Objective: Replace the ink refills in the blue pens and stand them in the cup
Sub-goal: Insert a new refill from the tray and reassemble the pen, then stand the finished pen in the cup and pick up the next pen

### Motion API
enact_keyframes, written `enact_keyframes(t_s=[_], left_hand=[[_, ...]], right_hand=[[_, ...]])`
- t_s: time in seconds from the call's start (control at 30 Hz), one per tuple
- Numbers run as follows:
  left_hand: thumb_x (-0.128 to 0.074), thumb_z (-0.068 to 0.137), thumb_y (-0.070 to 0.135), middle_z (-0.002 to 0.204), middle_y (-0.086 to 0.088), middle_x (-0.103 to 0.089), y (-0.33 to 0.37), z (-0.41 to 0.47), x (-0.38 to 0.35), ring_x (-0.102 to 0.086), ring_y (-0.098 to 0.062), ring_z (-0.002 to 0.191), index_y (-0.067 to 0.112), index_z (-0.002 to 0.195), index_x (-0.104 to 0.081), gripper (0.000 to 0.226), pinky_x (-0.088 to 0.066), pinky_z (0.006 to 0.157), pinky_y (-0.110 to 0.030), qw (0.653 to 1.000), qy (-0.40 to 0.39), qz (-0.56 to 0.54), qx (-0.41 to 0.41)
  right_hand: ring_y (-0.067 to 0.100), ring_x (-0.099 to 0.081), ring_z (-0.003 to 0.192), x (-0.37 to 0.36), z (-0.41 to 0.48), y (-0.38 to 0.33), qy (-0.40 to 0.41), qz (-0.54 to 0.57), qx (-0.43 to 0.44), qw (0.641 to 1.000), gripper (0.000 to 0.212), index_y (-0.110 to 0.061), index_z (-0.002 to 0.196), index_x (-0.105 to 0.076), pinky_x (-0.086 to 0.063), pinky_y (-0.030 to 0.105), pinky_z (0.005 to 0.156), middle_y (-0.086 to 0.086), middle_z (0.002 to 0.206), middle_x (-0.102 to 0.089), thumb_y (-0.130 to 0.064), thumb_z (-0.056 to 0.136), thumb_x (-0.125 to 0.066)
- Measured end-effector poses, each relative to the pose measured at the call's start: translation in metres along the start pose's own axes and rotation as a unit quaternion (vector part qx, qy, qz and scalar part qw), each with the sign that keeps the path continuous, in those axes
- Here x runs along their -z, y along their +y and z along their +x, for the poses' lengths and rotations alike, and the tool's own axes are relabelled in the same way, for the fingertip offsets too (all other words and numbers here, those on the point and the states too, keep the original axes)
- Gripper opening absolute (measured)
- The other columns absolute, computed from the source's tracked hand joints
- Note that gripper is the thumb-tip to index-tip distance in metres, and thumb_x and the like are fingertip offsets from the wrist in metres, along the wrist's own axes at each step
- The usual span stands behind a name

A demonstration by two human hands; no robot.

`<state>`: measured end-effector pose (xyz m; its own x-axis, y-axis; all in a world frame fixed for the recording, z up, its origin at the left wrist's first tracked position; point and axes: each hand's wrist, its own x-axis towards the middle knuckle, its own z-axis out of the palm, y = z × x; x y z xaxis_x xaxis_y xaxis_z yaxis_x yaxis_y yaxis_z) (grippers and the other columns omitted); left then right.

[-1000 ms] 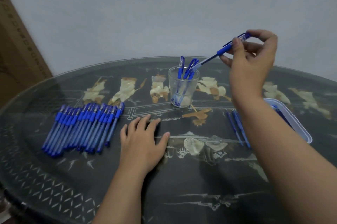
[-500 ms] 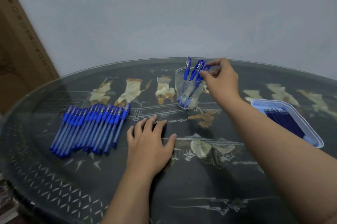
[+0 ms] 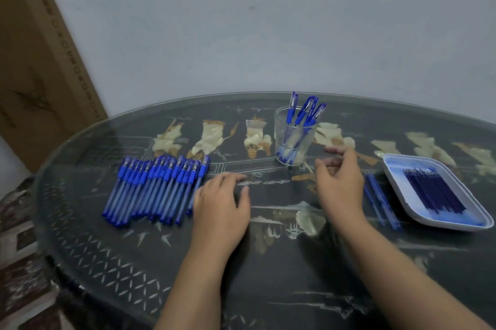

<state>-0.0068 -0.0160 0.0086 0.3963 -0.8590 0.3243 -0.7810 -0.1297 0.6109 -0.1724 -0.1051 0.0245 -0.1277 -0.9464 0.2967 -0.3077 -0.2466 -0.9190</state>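
My left hand rests flat on the glass table, its fingers relaxed and a little spread, holding nothing. It lies just beside the last pen in the row of blue pens. My right hand hovers in front of the glass cup; it is blurred, but the fingers look loosely curved with nothing between them. I judge these pens to be very light and stiff, with a smooth round plastic barrel, so on glass they will roll away if I only push them. It is better to pinch one at the middle of the clear barrel with thumb and two fingers, then lift. The refills in the white tray are thin and probably bend easily, so I should take one gently near its middle. The cup holds several capped pens leaning to one side, and it could tip.
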Motion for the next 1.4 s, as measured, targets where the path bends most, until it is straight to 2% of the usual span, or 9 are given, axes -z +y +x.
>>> enact_keyframes(t_s=[0.07,0.2,0.3,0.4,0.5,0.67,1.0,1.17,1.4], left_hand=[[-0.054,0.095,0.028,0.113,0.019,-0.054,-0.014,-0.001,0.011,-0.045,0.000,0.108,0.028,0.115,-0.061,0.021,-0.028,0.105,-0.031,0.999,0.033,0.001,0.002],[-0.059,0.091,0.023,0.106,0.004,-0.065,-0.050,-0.001,0.033,-0.059,-0.021,0.105,0.020,0.106,-0.067,0.017,-0.041,0.097,-0.045,0.993,0.098,0.045,0.038],[-0.063,0.089,0.023,0.107,0.002,-0.067,-0.072,-0.003,0.044,-0.059,-0.023,0.107,0.020,0.104,-0.068,0.016,-0.036,0.097,-0.044,0.989,0.104,0.081,0.067],[-0.065,0.088,0.024,0.109,0.005,-0.067,-0.081,-0.006,0.046,-0.057,-0.022,0.111,0.023,0.103,-0.068,0.016,-0.032,0.100,-0.044,0.988,0.099,0.086,0.079],[-0.064,0.089,0.027,0.113,0.008,-0.065,-0.083,-0.007,0.043,-0.054,-0.018,0.116,0.025,0.108,-0.067,0.019,-0.029,0.103,-0.040,0.990,0.088,0.090,0.064],[-0.061,0.090,0.029,0.116,0.009,-0.063,-0.087,-0.007,0.042,-0.050,-0.016,0.119,0.025,0.110,-0.066,0.021,-0.028,0.105,-0.039,0.991,0.088,0.084,0.062],[-0.059,0.091,0.031,0.120,0.011,-0.060,-0.088,-0.007,0.042,-0.045,-0.013,0.123,0.028,0.112,-0.065,0.022,-0.023,0.108,-0.037,0.991,0.078,0.084,0.069],[-0.059,0.091,0.031,0.120,0.011,-0.060,-0.089,-0.007,0.042,-0.045,-0.013,0.123,0.028,0.112,-0.065,0.023,-0.023,0.108,-0.037,0.991,0.077,0.087,0.069],[-0.063,0.088,0.029,0.114,0.011,-0.063,-0.087,-0.005,0.043,-0.051,-0.016,0.117,0.028,0.106,-0.067,0.019,-0.026,0.105,-0.040,0.990,0.092,0.076,0.069]], right_hand=[[0.014,-0.055,0.074,-0.010,-0.019,0.006,-0.038,-0.026,0.004,0.999,0.025,-0.028,0.092,-0.053,-0.040,0.008,0.064,0.002,0.087,-0.059,-0.004,0.088,-0.060],[-0.002,-0.051,0.072,-0.041,-0.042,0.008,-0.142,-0.116,0.080,0.980,0.021,-0.024,0.085,-0.062,-0.034,0.002,0.067,-0.008,0.079,-0.055,-0.003,0.083,-0.063],[-0.005,-0.047,0.071,-0.070,-0.051,-0.001,-0.201,-0.148,0.137,0.959,0.014,-0.019,0.086,-0.068,-0.033,0.006,0.068,-0.011,0.078,-0.053,-0.007,0.083,-0.064],[0.004,-0.053,0.078,-0.102,-0.056,-0.013,-0.246,-0.173,0.136,0.944,0.006,-0.019,0.090,-0.069,-0.037,0.016,0.072,-0.006,0.086,-0.059,-0.019,0.088,-0.064],[0.019,-0.059,0.097,-0.130,-0.060,-0.023,-0.246,-0.203,0.110,0.941,0.017,-0.019,0.097,-0.070,-0.045,0.028,0.083,0.001,0.095,-0.067,-0.032,0.090,-0.063],[0.024,-0.058,0.106,-0.149,-0.065,-0.039,-0.217,-0.279,0.084,0.932,0.035,-0.015,0.109,-0.067,-0.048,0.034,0.090,0.006,0.111,-0.063,-0.044,0.090,-0.061],[0.025,-0.064,0.094,-0.156,-0.071,-0.051,-0.191,-0.293,0.006,0.937,0.019,-0.015,0.093,-0.071,-0.053,0.036,0.084,0.003,0.095,-0.070,-0.029,0.086,-0.059],[0.026,-0.065,0.091,-0.145,-0.065,-0.051,-0.192,-0.254,-0.049,0.947,0.017,-0.014,0.095,-0.072,-0.053,0.032,0.077,0.004,0.095,-0.070,-0.023,0.087,-0.060],[0.017,-0.061,0.089,-0.088,-0.057,-0.039,-0.201,-0.204,-0.031,0.957,0.016,-0.023,0.093,-0.073,-0.038,0.023,0.070,-0.005,0.086,-0.067,-0.021,0.085,-0.059]])
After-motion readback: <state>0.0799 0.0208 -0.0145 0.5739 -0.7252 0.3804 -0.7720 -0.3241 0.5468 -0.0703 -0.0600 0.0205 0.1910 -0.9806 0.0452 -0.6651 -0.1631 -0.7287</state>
